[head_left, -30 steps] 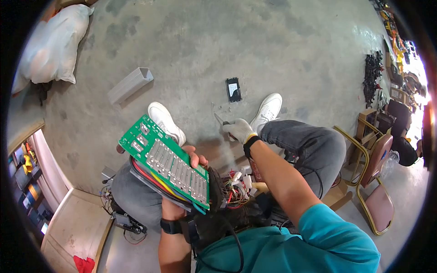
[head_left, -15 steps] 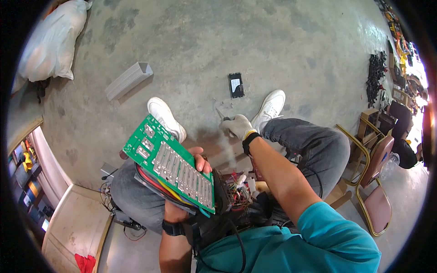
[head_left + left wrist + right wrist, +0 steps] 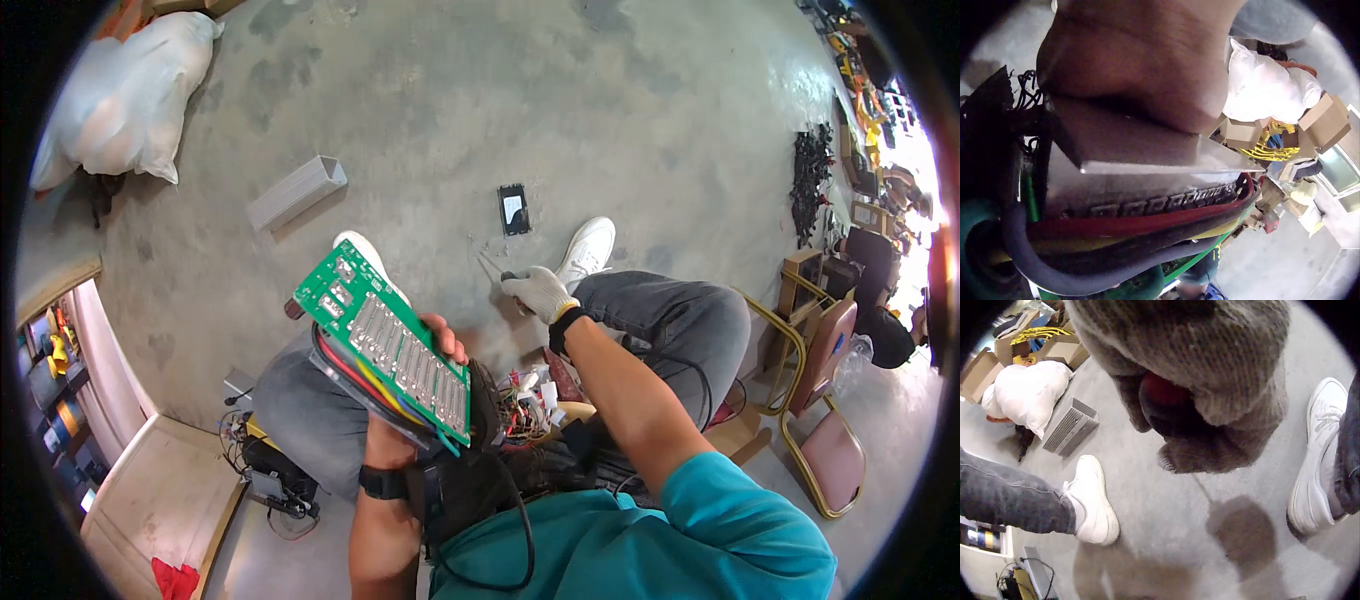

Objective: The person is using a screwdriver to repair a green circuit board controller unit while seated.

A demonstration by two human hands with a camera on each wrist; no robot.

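In the head view the bare left hand holds a green circuit board with rows of metal contacts, its fingers over the board's edge. Thick red, yellow and black cables run beneath the board; the left wrist view shows these cables beside a metal plate under the palm. The gloved right hand grips a screwdriver, its thin shaft pointing toward the floor. In the right wrist view, curled glove fingers wrap round its red and black handle.
A black rectangular device and small bits lie on the floor between white shoes. A metal profile is at the left, white sacks beyond. Bundled wires are near the lap. Chairs stand at the right.
The head view has shifted slightly. The board and left hand appear a little to the right of their earlier place; the right hand still grips the screwdriver, with its tip off the board.
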